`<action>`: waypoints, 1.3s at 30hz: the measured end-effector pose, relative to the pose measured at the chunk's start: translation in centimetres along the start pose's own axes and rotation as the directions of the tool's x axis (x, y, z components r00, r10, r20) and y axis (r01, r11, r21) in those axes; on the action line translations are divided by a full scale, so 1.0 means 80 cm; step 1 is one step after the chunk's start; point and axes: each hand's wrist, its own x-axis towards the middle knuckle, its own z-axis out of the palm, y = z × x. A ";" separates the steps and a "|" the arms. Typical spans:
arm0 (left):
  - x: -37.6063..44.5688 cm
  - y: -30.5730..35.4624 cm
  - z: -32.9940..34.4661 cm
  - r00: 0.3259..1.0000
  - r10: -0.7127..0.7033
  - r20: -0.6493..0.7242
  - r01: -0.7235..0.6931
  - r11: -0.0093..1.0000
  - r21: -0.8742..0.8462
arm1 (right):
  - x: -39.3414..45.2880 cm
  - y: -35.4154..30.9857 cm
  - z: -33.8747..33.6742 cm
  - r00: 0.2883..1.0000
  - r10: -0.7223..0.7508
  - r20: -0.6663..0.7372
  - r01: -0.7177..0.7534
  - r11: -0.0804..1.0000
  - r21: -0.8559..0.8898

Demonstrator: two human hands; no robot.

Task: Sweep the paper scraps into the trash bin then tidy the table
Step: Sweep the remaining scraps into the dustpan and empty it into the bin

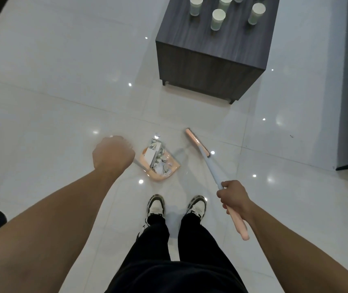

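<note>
Pink dustpan point(162, 166) — paper scraps point(158, 154) inside

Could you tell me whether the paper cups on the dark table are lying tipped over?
No, the paper cups all stand upright with their open rims facing up on the dark table.

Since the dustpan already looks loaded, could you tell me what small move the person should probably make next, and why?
Probably one more short stroke: the broom in the right hand should nudge the last paper scrap lying just beyond the dustpan into it. The left hand holds the pan's handle, and the pan is full of scraps. No trash bin is in view, so carrying comes after.
</note>
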 end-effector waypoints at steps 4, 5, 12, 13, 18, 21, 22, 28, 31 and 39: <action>-0.008 -0.029 -0.009 0.996 -0.091 -0.003 0.091 0.995 -0.030 | -0.001 -0.019 0.011 0.998 -0.057 0.028 0.059 0.997 -0.050; -0.012 -0.041 -0.011 0.992 -0.124 -0.010 0.123 0.992 -0.040 | 0.001 -0.027 0.013 0.997 -0.071 0.037 0.074 0.995 -0.072; -0.026 -0.154 -0.041 0.918 -0.385 -0.093 0.376 0.922 -0.096 | 0.024 -0.114 0.050 0.983 -0.169 0.072 0.178 0.973 -0.146; -0.021 -0.172 -0.046 0.908 -0.406 -0.105 0.396 0.912 -0.103 | 0.026 -0.128 0.059 0.983 -0.168 0.073 0.177 0.973 -0.147; 0.027 -0.268 -0.076 0.881 -0.452 -0.144 0.433 0.890 -0.142 | 0.025 -0.190 0.120 0.987 -0.145 0.072 0.152 0.983 -0.103; 0.070 -0.320 -0.092 0.886 -0.450 -0.109 0.439 0.891 -0.112 | 0.026 -0.224 0.168 0.986 -0.138 0.096 0.146 0.985 -0.094; 0.083 -0.333 -0.097 0.891 -0.444 -0.094 0.436 0.895 -0.097 | 0.026 -0.235 0.185 0.986 -0.134 0.099 0.142 0.986 -0.085; 0.151 -0.373 -0.117 0.916 -0.395 -0.069 0.392 0.918 -0.056 | 0.019 -0.297 0.270 0.984 -0.116 0.133 0.122 0.992 -0.038; 0.170 -0.376 -0.123 0.919 -0.386 -0.075 0.382 0.922 -0.060 | 0.015 -0.312 0.294 0.973 -0.098 0.209 0.126 0.984 -0.125; 0.178 -0.367 -0.130 0.934 -0.351 -0.065 0.346 0.935 -0.070 | 0.003 -0.358 0.284 0.934 -0.098 0.345 0.183 0.957 -0.224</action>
